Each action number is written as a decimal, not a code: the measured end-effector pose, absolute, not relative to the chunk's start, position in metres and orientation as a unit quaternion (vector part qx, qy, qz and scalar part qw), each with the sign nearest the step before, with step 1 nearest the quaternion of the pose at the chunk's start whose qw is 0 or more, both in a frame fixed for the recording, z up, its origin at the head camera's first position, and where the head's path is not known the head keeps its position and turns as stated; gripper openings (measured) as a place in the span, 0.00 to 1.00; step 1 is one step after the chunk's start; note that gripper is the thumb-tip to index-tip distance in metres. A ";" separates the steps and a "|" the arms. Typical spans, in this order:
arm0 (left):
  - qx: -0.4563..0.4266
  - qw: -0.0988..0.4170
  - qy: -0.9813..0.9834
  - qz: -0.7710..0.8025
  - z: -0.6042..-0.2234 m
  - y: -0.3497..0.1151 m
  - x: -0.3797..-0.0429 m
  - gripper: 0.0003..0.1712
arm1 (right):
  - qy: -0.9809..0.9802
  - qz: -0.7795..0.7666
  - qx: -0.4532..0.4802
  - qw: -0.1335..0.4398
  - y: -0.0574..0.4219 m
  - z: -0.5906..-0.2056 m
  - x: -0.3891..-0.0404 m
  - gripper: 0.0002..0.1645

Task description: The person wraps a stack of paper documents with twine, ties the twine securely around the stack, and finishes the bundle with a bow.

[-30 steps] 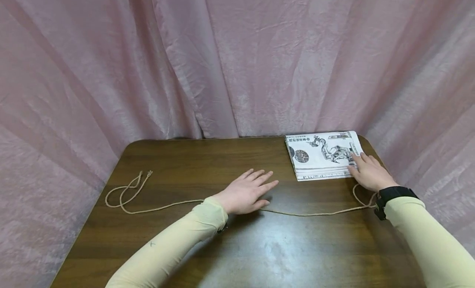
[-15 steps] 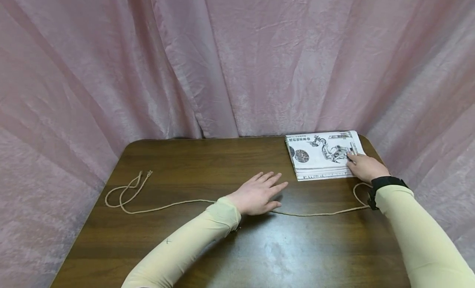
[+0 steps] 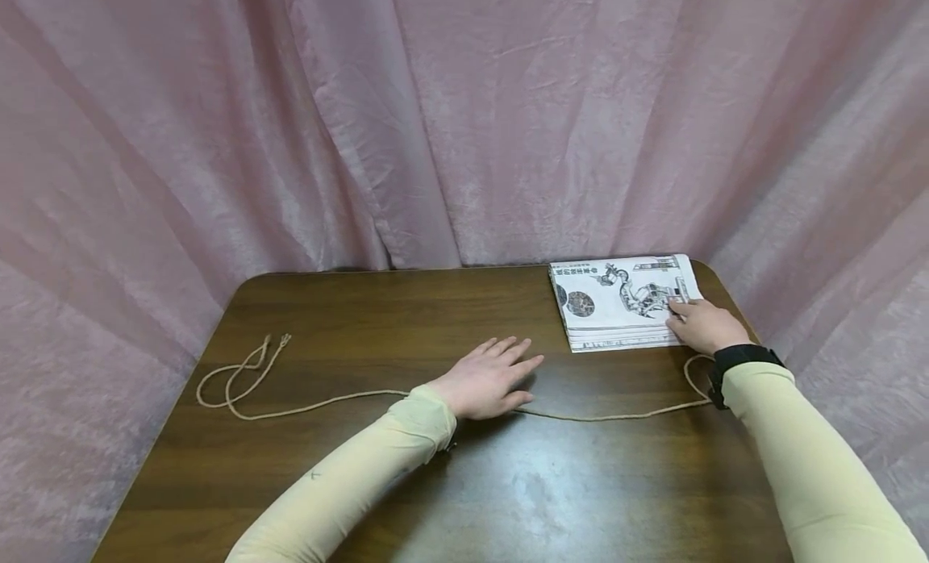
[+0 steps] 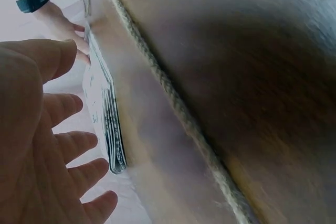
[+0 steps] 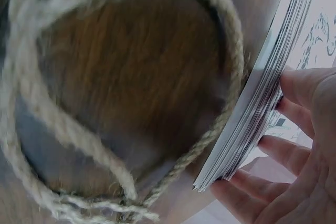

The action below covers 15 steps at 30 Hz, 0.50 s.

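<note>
In the head view a folded stack of newspapers [image 3: 617, 325] lies at the back right of the table. My right hand [image 3: 707, 327] touches its right end. In the right wrist view the thumb [image 5: 299, 82] and fingers are bent against the stack's edge, but whether they pinch it cannot be made out. Mid-table, my left hand [image 3: 486, 381] is held flat with fingers spread and nothing in them. Below it a thin beige rope [image 3: 602, 419] runs across the table; the hand hides part of it. The left wrist view shows the rope [image 4: 173, 95] apart from the palm.
The brown wooden table [image 3: 406, 313] has rounded back corners. Pink curtains [image 3: 522, 127] hang right behind it and at both sides. The rope's left end makes a loop [image 3: 218, 385] at the table's left. Another rope loop [image 5: 236, 51] lies next to the newspapers, near my right wrist.
My right hand has come in from the right onto the newspapers and stayed there. My left hand shifted a little right. The camera view has turned slightly; rope and newspapers appear unmoved.
</note>
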<state>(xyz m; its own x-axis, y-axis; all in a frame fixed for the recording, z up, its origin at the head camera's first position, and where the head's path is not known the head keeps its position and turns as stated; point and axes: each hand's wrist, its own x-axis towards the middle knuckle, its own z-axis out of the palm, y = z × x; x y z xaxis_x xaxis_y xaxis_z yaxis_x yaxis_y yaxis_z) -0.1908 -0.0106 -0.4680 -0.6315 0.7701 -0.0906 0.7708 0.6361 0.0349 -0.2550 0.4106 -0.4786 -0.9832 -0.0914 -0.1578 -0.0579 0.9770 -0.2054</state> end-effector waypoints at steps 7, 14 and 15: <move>0.420 0.051 0.906 0.001 -0.469 -0.020 -0.195 0.38 | 0.992 -0.089 -0.034 0.081 0.395 -0.478 -0.249 0.35; 0.394 0.067 0.917 -0.008 -0.462 0.001 -0.191 0.38 | 0.990 -0.092 -0.055 0.087 0.403 -0.479 -0.247 0.32; 0.390 0.071 0.918 -0.008 -0.460 0.006 -0.190 0.38 | 0.990 -0.094 -0.059 0.087 0.406 -0.479 -0.247 0.31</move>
<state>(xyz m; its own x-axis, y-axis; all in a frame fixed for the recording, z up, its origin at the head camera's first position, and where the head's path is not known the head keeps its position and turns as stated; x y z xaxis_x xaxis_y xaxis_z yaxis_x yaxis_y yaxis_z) -0.1898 0.0060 -0.4596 -0.6861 0.7145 -0.1365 0.7168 0.6961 0.0403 -0.2469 0.4056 -0.4791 -0.9780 -0.1332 -0.1606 -0.1005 0.9753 -0.1967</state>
